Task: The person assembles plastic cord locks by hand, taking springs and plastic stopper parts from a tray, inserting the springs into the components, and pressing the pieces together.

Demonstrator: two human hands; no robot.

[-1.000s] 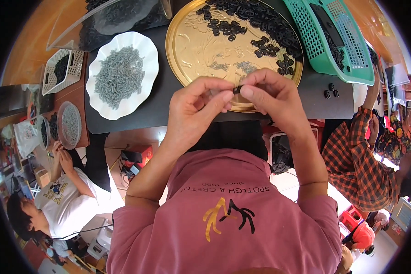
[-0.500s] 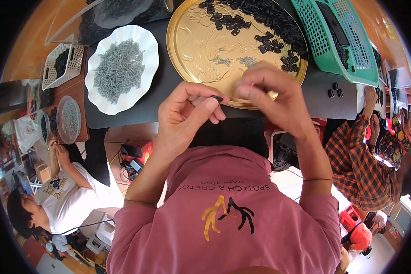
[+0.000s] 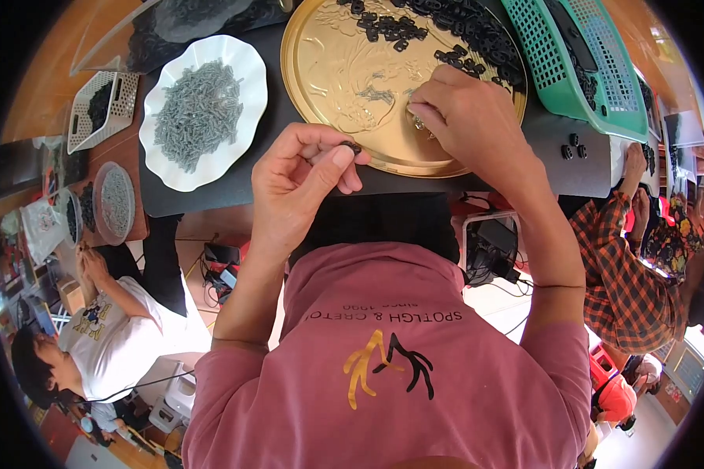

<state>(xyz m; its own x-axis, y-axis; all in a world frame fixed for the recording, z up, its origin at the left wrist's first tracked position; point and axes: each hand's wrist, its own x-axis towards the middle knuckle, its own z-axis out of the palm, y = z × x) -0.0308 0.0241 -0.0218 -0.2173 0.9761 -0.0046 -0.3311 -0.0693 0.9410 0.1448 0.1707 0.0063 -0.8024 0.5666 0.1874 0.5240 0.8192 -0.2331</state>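
Observation:
My left hand (image 3: 309, 172) is just in front of the round gold tray (image 3: 321, 86), pinching a small black plastic part (image 3: 352, 147) between thumb and fingertips. Over the tray, my right hand (image 3: 477, 113) has thumb and fingers drawn together, low near its surface. What those fingertips hold, if anything, is hidden. Next to them lies a little heap of grey metal pins (image 3: 378, 93). Many black plastic parts (image 3: 477, 35) cover the tray's far right side. Left of the tray, a white scalloped plate (image 3: 255, 117) bears a large pile of grey pins (image 3: 198, 113).
A green plastic basket (image 3: 536, 62) stands at the right, beside three loose black parts (image 3: 575, 147). A clear bin (image 3: 125, 35) is at the far left. Further left are a white basket (image 3: 125, 117) and round tub (image 3: 117, 205). Co-workers sit on both sides.
My right hand has moved away from the left one, out over the tray among the pins. The left hand keeps the black part and has shifted slightly left and farther forward.

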